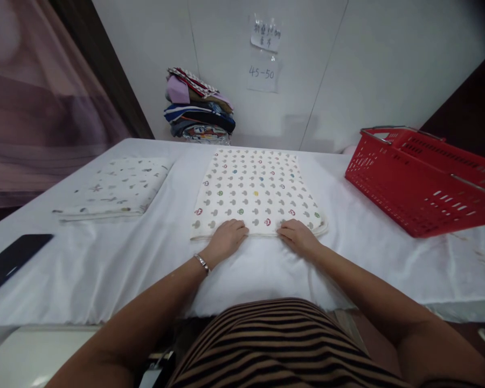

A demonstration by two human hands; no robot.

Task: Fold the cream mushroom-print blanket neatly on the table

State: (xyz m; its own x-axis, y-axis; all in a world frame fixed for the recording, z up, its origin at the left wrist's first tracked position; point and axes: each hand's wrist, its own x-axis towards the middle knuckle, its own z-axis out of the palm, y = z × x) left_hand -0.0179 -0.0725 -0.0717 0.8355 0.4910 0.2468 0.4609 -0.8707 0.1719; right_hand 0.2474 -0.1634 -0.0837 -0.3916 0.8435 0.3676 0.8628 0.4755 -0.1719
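A folded white cloth with small mushroom prints (248,186) lies flat on the white-covered table, in front of me. Its near edge is held at two places. My left hand (227,237), with a silver bracelet at the wrist, has its fingers closed on that edge, left of the middle. Right of the middle, my right hand (298,236) has its fingers bent together on the same edge. The thumbs are mostly hidden. Farther left lies a second folded white cloth with sparse grey prints (115,187), touched by neither hand.
A red plastic basket (424,180) stands on the table at the right. Stacked folded clothes (200,108) rise behind the table's far edge, by the wall. A dark flat object (12,258) lies at the left front edge. The white tablecloth (145,269) has wrinkles.
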